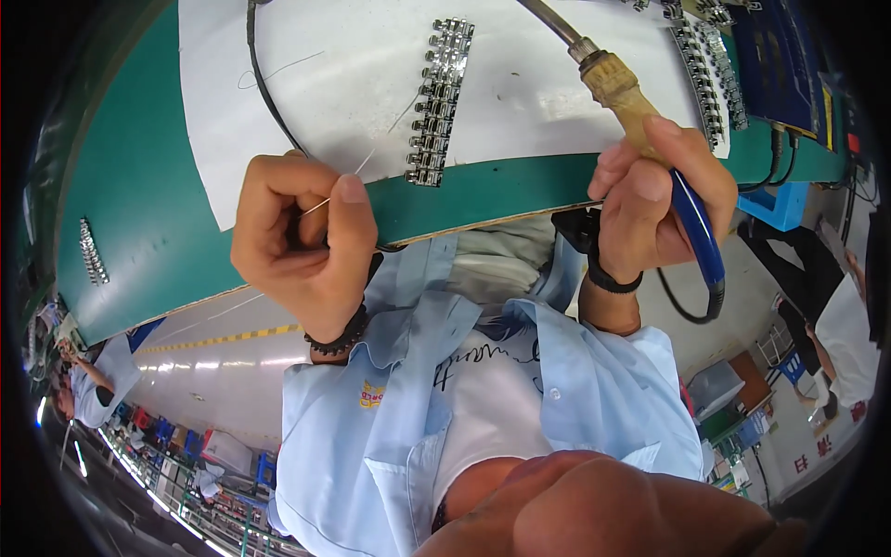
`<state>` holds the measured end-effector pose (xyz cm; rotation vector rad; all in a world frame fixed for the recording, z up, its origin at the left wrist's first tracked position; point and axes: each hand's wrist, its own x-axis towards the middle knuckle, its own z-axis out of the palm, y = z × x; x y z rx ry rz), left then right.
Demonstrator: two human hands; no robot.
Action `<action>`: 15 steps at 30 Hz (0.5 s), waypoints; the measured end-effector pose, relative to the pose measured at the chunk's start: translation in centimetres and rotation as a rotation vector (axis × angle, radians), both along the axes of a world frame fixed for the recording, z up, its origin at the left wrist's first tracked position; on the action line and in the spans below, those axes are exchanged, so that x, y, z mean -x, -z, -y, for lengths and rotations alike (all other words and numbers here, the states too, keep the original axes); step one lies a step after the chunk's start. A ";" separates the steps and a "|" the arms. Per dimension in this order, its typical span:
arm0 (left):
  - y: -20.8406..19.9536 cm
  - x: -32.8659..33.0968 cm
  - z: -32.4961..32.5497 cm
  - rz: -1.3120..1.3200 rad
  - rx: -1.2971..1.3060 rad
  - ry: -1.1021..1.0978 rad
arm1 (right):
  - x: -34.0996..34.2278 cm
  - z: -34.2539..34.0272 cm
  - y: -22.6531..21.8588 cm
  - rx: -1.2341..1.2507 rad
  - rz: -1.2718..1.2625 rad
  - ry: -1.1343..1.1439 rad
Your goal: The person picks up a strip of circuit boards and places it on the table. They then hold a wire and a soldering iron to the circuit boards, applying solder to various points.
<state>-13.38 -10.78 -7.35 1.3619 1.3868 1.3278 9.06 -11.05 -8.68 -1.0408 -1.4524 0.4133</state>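
Observation:
My left hand (pixel 302 241) is closed, pinching a thin solder wire (pixel 382 139) between thumb and forefinger. From there the wire slants up to a row of small shiny metal connectors (pixel 438 107) lying on white paper. In my right hand (pixel 664 200), the fingers are wrapped round a soldering iron (pixel 614 82) with a tan collar and a blue rear grip. Its metal shaft points up and left, away from me. The iron's tip lies beyond the top edge of the picture.
White paper (pixel 529 121) covers part of the green worktable (pixel 139 213). More connector rows (pixel 703 88) lie at the right, beside a dark blue box (pixel 775 70). A short metal strip (pixel 94 251) rests far left. A black cable (pixel 258 70) runs behind my left hand. People are in the background.

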 end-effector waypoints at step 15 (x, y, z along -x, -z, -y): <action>0.2 0.4 -0.2 -0.045 -0.043 0.019 | 1.8 -0.1 -0.8 0.156 -0.200 0.089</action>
